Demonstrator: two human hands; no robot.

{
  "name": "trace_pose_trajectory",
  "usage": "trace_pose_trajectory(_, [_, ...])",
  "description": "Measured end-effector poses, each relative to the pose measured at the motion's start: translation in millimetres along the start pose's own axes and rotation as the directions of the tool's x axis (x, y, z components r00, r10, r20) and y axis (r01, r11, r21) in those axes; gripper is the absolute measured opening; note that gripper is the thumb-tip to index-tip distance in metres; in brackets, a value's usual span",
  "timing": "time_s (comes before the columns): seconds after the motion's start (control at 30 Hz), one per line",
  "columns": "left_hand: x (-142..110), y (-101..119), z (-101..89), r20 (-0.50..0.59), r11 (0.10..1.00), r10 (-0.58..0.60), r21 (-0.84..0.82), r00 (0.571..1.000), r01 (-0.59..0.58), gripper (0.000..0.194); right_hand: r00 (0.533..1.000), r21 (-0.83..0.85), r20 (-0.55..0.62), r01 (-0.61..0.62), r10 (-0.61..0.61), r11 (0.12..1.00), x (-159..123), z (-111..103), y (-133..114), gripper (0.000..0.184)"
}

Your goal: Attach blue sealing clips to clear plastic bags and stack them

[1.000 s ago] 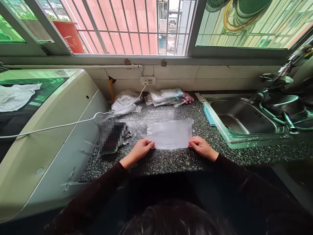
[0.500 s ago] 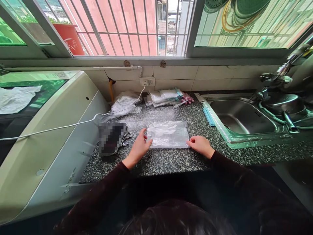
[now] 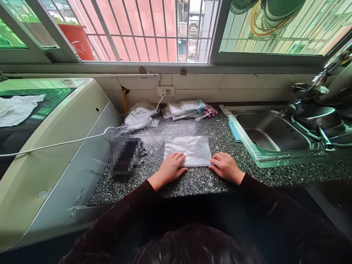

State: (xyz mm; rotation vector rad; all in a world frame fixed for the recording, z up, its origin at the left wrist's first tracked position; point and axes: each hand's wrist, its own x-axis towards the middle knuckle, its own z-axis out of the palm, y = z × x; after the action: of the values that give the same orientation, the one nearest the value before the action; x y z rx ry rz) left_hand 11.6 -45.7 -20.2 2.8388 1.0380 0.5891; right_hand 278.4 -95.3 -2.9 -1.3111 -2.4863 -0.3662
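Note:
A flat clear plastic bag [image 3: 189, 145], with white sheet-like material visible through it, lies on the speckled counter in front of me. My left hand [image 3: 173, 167] rests palm down over its near left part, fingers stretched onto the plastic and thumb out along the counter. At the near right corner, my right hand [image 3: 224, 167] touches the bag's edge with loosely bent fingers, the thumb a little apart below them. Both hands look open.
Behind lie a pile of filled bags [image 3: 187, 108] and crumpled clear plastic [image 3: 140, 115]. Light-blue strips [image 3: 235, 131] lie beside the steel sink [image 3: 272, 130]. A blurred-out dark object [image 3: 125, 156] sits left. A white cable [image 3: 82, 139] crosses to the wall socket [image 3: 165, 91].
My left hand has slid right and nearer me, from the bag's left edge onto its front part, fingers flattening. My right hand has loosened from a pinch at the corner.

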Motion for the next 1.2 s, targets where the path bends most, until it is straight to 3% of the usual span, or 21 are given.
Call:
trace_pose_trajectory(0.13, [3.1, -2.4, -3.3, 0.001, 0.996, 0.065, 0.055, 0.998, -0.065, 0.020, 0.999, 0.008, -0.033, 0.017, -0.017, 1.000, 5.5, -0.1, -4.0, 0.022])
trace_pose_trajectory(0.43, [-20.2, 2.2, -26.0, -0.059, 0.992, 0.121, -0.024, 0.991, -0.123, 0.021, 0.983, 0.024, -0.144, 0.120, -0.116, 0.992, 6.1, 10.5, 2.9, 0.017])
trace_pose_trajectory(0.5, [-30.1, -3.4, -33.7, -0.076, 0.988, 0.148, -0.041, 0.986, -0.151, 0.028, 0.979, 0.101, -0.192, 0.097, -0.076, 0.990, 3.8, 12.1, 5.7, 0.021])
trace_pose_trajectory(0.57, [-40.4, -13.2, -39.6, -0.089, 0.986, 0.149, -0.063, 0.985, -0.155, 0.047, 0.971, 0.189, -0.237, 0.073, -0.027, 0.979, 1.7, 11.7, 7.3, 0.025])
trace_pose_trajectory(0.67, [-51.7, -29.4, -41.8, -0.081, 0.992, 0.075, -0.091, 0.994, -0.082, 0.063, 0.966, 0.276, -0.259, 0.060, 0.014, 0.959, 0.1, 9.1, 7.3, 0.026])
trace_pose_trajectory(0.83, [-50.4, -35.8, -32.3, -0.060, 0.969, 0.035, -0.241, 0.998, -0.048, 0.025, 0.977, 0.358, -0.214, 0.096, -0.018, 0.929, 3.0, 8.7, 5.0, 0.019])
trace_pose_trajectory(0.93, [-44.1, -31.4, -27.7, -0.043, 0.932, -0.006, -0.361, 0.999, -0.010, 0.023, 0.988, 0.405, -0.156, 0.085, -0.023, 0.910, 5.5, 12.4, 6.8, 0.017])
trace_pose_trajectory(1.0, [-41.2, -30.0, -25.3, -0.055, 0.899, -0.089, -0.435, 0.995, 0.056, 0.020, 0.994, 0.467, -0.098, 0.012, 0.039, 0.884, 6.7, 15.0, 9.3, 0.015])
trace_pose_trajectory(1.07, [-39.5, -30.2, -22.9, -0.054, 0.851, -0.218, -0.499, 0.974, 0.163, 0.018, 0.985, 0.524, -0.010, -0.141, 0.172, 0.840, 8.1, 16.6, 11.6, 0.018])
trace_pose_trajectory(1.13, [-37.9, -30.2, -20.7, -0.022, 0.786, -0.375, -0.538, 0.927, 0.305, 0.020, 0.938, 0.539, 0.123, -0.336, 0.323, 0.772, 11.0, 16.5, 12.6, 0.025])
trace_pose_trajectory(1.2, [-35.4, -28.4, -19.6, 0.017, 0.715, -0.511, -0.547, 0.859, 0.436, 0.022, 0.862, 0.510, 0.262, -0.505, 0.433, 0.696, 16.0, 14.6, 12.3, 0.029])
